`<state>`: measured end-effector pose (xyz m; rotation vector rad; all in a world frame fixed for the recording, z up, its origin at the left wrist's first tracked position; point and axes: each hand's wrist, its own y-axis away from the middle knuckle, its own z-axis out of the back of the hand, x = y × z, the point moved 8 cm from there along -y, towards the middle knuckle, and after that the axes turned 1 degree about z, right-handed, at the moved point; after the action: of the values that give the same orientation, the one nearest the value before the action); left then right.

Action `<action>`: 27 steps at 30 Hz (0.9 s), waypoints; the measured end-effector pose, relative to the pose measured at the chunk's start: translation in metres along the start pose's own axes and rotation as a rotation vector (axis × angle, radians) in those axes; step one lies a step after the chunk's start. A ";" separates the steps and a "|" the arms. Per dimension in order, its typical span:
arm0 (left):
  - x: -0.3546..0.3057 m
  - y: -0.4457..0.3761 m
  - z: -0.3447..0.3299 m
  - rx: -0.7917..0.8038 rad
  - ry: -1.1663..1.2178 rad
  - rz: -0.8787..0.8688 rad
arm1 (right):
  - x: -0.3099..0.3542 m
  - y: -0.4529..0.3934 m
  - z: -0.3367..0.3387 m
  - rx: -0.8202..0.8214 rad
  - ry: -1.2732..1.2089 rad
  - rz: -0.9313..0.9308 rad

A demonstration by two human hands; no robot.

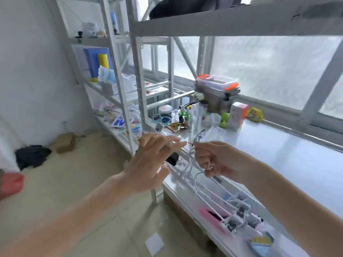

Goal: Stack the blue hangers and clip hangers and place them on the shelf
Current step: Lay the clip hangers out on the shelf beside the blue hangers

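A bundle of white clip hangers point(220, 203) hangs in front of the white shelf point(289, 154), its metal bars running down to the right and ending in grey-and-white clips point(239, 217). My right hand point(219, 160) grips the bundle by its wire hooks, fingers curled round them. My left hand point(148, 160) hovers just left of the hooks with its fingers stretched out toward them; whether the fingertips touch a hook is blurred. No blue hangers are plainly visible.
Small items crowd the shelf's left end: sunglasses point(161, 118), bottles, a green toy point(224, 119), a clear box with orange latches point(217, 83). A pink object point(211, 217) and a blue dish point(261, 243) lie below the clips. Cardboard and dark cloth sit on the floor.
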<state>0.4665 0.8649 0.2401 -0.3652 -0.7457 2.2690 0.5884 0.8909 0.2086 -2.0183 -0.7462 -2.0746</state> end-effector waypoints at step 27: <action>-0.103 -0.218 -0.354 0.815 2.064 0.888 | -0.017 -0.008 0.302 -0.894 -0.610 0.104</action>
<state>0.8185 1.0632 0.0958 -2.1952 1.4942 1.2478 0.8561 1.0291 0.1808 -3.1195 0.3498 -1.8935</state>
